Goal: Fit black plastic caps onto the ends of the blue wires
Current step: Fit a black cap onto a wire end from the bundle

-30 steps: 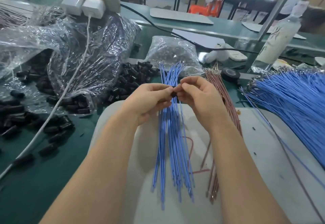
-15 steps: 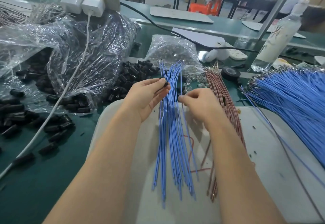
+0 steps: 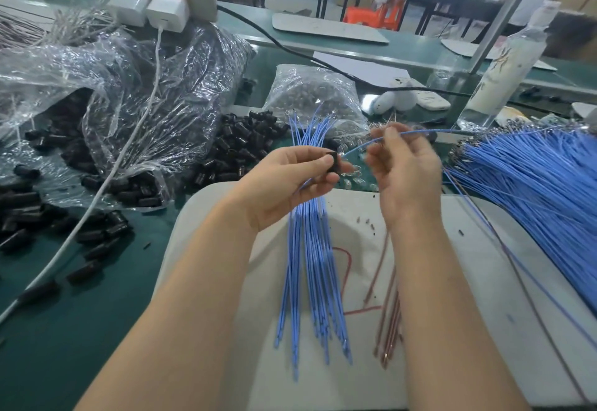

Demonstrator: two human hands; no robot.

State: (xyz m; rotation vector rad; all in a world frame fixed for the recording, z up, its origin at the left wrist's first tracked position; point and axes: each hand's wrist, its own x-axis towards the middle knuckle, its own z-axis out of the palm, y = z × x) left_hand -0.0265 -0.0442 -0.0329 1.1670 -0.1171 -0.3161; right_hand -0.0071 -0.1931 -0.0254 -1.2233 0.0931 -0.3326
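Our hands have parted: left hand (image 3: 284, 181) pinches a black cap (image 3: 334, 160), right hand (image 3: 407, 171) now pinches a fresh blue wire (image 3: 355, 148) arcing from the pile (image 3: 533, 191) at 3 o'clock, so another fitting looks imminent.

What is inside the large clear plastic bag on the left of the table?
Black plastic caps show through the clear plastic bag, some spilling from its mouth. Folds and glare hide the rest of its contents.
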